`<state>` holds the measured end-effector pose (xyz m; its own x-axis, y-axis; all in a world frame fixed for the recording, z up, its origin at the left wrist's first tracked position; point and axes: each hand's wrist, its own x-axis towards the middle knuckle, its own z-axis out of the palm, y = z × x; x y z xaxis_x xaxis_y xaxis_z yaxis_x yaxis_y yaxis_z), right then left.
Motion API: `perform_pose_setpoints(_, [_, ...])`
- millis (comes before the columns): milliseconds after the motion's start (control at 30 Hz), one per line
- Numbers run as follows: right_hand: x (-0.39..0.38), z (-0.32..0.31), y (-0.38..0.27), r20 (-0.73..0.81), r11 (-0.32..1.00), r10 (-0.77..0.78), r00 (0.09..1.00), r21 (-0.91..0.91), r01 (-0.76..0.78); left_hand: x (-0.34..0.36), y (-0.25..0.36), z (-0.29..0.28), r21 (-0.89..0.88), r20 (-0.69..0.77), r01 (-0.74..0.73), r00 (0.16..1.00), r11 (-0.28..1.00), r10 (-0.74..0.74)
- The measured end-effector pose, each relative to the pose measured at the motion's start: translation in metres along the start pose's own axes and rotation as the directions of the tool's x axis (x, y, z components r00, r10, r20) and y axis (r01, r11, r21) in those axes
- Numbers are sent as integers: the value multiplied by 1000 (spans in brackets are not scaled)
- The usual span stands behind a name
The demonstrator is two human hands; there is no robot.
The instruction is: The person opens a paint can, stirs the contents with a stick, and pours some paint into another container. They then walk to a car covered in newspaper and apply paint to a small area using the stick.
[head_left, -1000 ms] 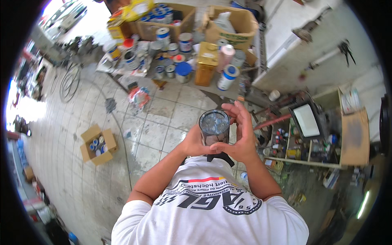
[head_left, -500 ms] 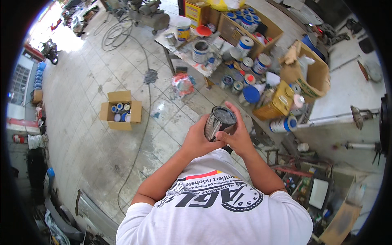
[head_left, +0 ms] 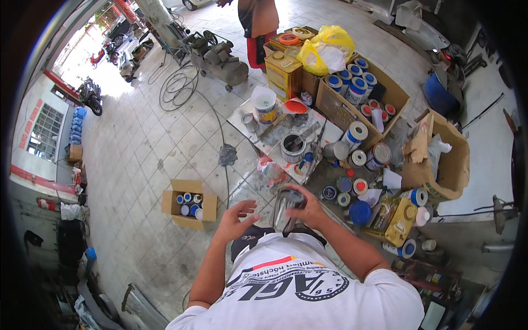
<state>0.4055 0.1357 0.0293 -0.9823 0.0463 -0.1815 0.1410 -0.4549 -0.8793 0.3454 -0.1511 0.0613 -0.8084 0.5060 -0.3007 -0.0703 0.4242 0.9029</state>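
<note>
My right hand (head_left: pixel 305 212) grips a dark, shiny metal can (head_left: pixel 284 212), turned on a tilt in front of my waist. My left hand (head_left: pixel 241 214) is apart from the can, a little to its left, fingers spread and curved with nothing in them. Beyond my hands stands a cluttered paint-stained table (head_left: pixel 247 137), bearing an open can of dark paint (head_left: pixel 293 147), a white-and-yellow bucket (head_left: pixel 265 105), a red plastic lid (head_left: pixel 295 104) and several other cans. A crumpled red-and-white bundle (head_left: pixel 269 170) lies beyond my hands, under the table's edge.
An open box of cans (head_left: pixel 170 202) sits on the floor at left, beside a hose (head_left: pixel 225 184). Boxes of cans (head_left: pixel 334 99) crowd the right. At the back are a compressor (head_left: pixel 223 69), a standing person (head_left: pixel 258 25) in orange and black, and parked motorbikes (head_left: pixel 91 96).
My left hand has let go of the can and moved leftward; the can in my right hand has tilted over. The view has swung, bringing the compressor and another person into sight.
</note>
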Motion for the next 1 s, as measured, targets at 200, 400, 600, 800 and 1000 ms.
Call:
perform_pose_setpoints(200, [70,2,-2,43,945,-13,999,-326,26,66,-3,-18,-100,18,-173,984,980,176])
perform_pose_setpoints(400, [126,69,21,30,834,-193,981,-521,180,151,-8,-51,-331,175,-149,961,932,215])
perform_pose_setpoints(600, [221,58,-7,-214,819,-256,943,-566,94,224,-10,-139,56,211,-200,960,978,185])
perform_pose_setpoints(800, [233,-111,-123,-680,775,-618,395,-611,161,277,-12,-261,117,284,-342,911,932,299])
perform_pose_setpoints(1000, [221,-311,-82,-702,928,-91,706,-317,-196,283,-13,-292,103,126,-384,920,917,371])
